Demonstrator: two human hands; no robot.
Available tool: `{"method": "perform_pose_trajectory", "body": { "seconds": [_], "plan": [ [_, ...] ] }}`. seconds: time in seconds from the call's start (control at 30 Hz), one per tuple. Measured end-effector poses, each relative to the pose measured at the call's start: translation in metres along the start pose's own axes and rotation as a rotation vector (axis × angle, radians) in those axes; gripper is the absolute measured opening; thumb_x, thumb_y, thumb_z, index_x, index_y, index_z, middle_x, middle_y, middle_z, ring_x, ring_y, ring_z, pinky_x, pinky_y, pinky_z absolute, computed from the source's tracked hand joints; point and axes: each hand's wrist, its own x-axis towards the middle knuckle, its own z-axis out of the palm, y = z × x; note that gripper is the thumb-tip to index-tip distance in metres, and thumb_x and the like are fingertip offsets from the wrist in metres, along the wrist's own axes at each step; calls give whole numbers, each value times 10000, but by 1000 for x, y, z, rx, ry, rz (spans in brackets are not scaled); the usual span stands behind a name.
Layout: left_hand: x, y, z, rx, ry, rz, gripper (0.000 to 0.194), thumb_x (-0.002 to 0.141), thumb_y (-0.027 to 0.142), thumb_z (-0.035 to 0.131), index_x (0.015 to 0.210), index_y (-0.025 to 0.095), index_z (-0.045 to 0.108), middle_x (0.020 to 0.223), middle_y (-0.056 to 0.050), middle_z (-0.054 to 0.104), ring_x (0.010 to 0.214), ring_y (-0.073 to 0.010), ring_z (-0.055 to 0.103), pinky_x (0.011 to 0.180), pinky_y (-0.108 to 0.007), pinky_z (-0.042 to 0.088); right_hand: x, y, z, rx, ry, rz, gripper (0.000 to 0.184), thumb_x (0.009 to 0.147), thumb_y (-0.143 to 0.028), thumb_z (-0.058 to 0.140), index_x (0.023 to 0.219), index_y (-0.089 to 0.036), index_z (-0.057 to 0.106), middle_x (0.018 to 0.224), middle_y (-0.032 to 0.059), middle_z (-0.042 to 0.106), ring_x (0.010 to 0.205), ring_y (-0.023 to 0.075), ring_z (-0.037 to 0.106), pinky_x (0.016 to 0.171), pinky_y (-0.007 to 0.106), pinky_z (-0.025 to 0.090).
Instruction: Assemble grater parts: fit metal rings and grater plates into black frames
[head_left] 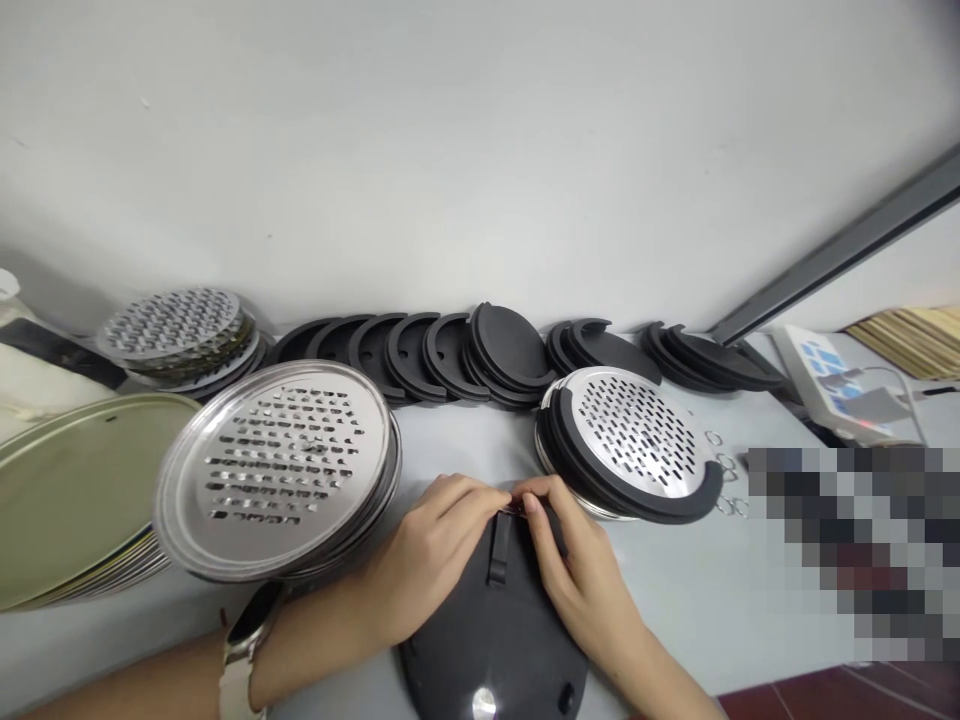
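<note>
Fig.: blk round disc (pixel 487 640), approx. flat, lower edge out of view. Upper face w/ short raised blk strap (pixel 499 550), shiny round spot, dark round hole near bottom. Small dark piece (pixel 514 509) at top rim, pinched betw. L hand (pixel 431 560) & R hand (pixel 581 570).

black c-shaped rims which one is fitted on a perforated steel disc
The front right one, curved around the steel disc, unlike the loose rims in the back row.

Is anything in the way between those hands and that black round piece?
Nothing visible does: the left hand and right hand are on the top edge of the black disc. The stack of perforated steel discs sits beside the left wrist, not between them.
</note>
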Motion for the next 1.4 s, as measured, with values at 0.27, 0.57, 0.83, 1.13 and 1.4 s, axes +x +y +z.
{"method": "perform_pose_trajectory", "body": {
  "seconds": [0.27,0.57,0.83,1.13,1.4],
  "plan": [
    [1,1,0,106,-15,-20,173,967,106,419,1050,216,523,951,-2,590,919,-135,571,871,-287,460,10,2,-1,-57,-76,-97,156,1007,-204,344,926,-214,477,838,15,530,776,163,537,733,283,416],
    [2,-2,2,176,116,-94,126,953,122,430,937,202,526,889,-11,601,862,-167,565,813,-336,446,29,-2,-6,-170,-218,-223,185,992,-136,312,992,-211,480,921,50,566,849,188,550,785,314,445],
    [1,-5,4,187,115,-89,143,941,105,435,931,200,541,873,-16,600,850,-178,555,811,-353,441,45,-10,6,-227,-150,-193,164,989,-147,293,1016,-200,446,808,28,539,726,179,554,687,288,443],
    [0,-4,3,184,78,-96,173,961,120,396,989,198,548,918,-35,590,888,-189,538,840,-368,437,56,-8,12,-120,-92,-96,175,1013,-236,290,976,-203,458,660,-36,491,567,151,520,594,263,405],
    [0,-5,2,228,50,-69,176,962,124,389,962,198,549,901,-27,594,876,-186,542,865,-369,421,52,-13,10,-80,-96,-83,226,1026,-288,256,992,-211,465,685,-27,508,597,158,523,623,272,411]
  ]
}}
